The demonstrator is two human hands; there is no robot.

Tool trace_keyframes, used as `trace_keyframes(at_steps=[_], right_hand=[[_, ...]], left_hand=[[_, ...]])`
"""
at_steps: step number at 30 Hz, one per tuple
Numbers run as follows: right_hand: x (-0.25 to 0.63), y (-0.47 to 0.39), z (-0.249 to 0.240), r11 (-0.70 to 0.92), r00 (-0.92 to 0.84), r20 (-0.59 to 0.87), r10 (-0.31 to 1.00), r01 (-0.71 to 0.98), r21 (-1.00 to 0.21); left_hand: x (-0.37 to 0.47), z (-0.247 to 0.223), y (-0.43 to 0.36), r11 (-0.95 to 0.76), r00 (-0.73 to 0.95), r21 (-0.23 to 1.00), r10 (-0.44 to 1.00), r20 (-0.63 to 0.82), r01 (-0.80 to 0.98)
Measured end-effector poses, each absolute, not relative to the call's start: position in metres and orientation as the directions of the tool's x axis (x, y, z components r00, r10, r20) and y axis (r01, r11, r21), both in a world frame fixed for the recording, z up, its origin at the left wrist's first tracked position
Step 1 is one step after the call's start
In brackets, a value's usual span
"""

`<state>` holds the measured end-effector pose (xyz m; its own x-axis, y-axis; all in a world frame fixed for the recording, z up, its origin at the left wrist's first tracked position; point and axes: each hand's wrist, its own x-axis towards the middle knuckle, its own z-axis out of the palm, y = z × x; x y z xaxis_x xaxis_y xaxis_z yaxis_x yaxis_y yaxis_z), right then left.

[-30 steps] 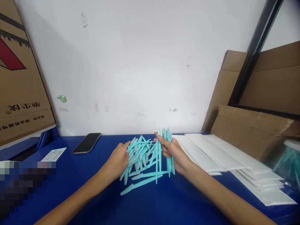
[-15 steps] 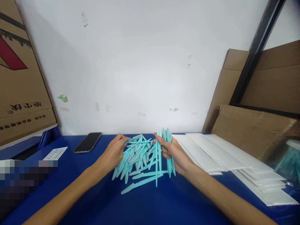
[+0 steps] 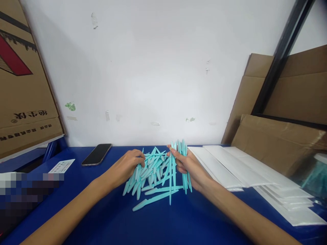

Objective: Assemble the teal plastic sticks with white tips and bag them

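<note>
A heap of turquoise plastic knives lies on the blue table. At the heap's upper left edge, my left hand has its fingers bent and closed on a turquoise knife that stands nearly upright; the fingertips are partly hidden. My right hand, to the right of the heap, is wrapped round a bunch of similar knives, held roughly upright. Several loose knives lie below the heap, one of them nearest the front.
A black phone and a printed card lie to the left. White flat packets are stacked at the right. Cardboard leans behind them, beside a clear bag of turquoise pieces. A printed box stands far left.
My left hand has moved slightly right and down at the heap's edge, and the knife at its fingers now stands more upright. My right hand keeps its bunch in nearly the same place.
</note>
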<state>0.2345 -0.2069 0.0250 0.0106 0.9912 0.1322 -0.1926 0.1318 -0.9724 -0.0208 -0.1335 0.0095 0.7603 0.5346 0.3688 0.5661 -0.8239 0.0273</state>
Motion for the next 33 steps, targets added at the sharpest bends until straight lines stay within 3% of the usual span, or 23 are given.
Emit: trace_keyframes(at_steps=[4,8,12,15,17,21,28,33], right_hand=[[0.232,-0.210,0.028,0.118,0.003,0.120,0.993,-0.189,-0.975],[0.229,-0.211,0.031,0.098,0.003,0.099,0.995,-0.189,-0.977],[0.224,-0.214,0.030,0.133,-0.021,0.140,0.990,-0.216,-0.967],[0.215,-0.220,0.027,0.171,-0.043,0.187,0.981,-0.249,-0.953],[0.208,-0.225,0.025,0.179,-0.040,0.196,0.980,-0.265,-0.947],[0.199,-0.234,0.022,0.189,-0.024,0.205,0.978,-0.289,-0.938],[0.194,-0.238,0.016,0.225,-0.057,0.257,0.965,-0.325,-0.918],[0.191,-0.238,0.011,0.282,0.004,0.285,0.959,-0.154,-0.947]], left_hand=[[-0.024,0.003,-0.132,-0.812,0.759,0.038,0.559,0.334,0.582],[-0.017,0.012,-0.138,-0.801,0.704,0.100,0.572,0.422,0.590],[0.004,0.033,-0.169,-0.730,0.530,0.505,0.682,0.503,0.460],[0.020,0.037,-0.200,-0.531,0.544,0.820,0.762,0.352,0.213],[0.029,0.031,-0.215,-0.364,0.598,0.922,0.771,0.219,0.132],[0.041,0.011,-0.228,-0.202,0.635,0.979,0.760,0.139,0.028],[0.051,0.003,-0.234,-0.087,0.623,0.994,0.782,0.030,0.061],[0.053,-0.001,-0.237,-0.046,0.654,0.998,0.757,0.008,0.041]])
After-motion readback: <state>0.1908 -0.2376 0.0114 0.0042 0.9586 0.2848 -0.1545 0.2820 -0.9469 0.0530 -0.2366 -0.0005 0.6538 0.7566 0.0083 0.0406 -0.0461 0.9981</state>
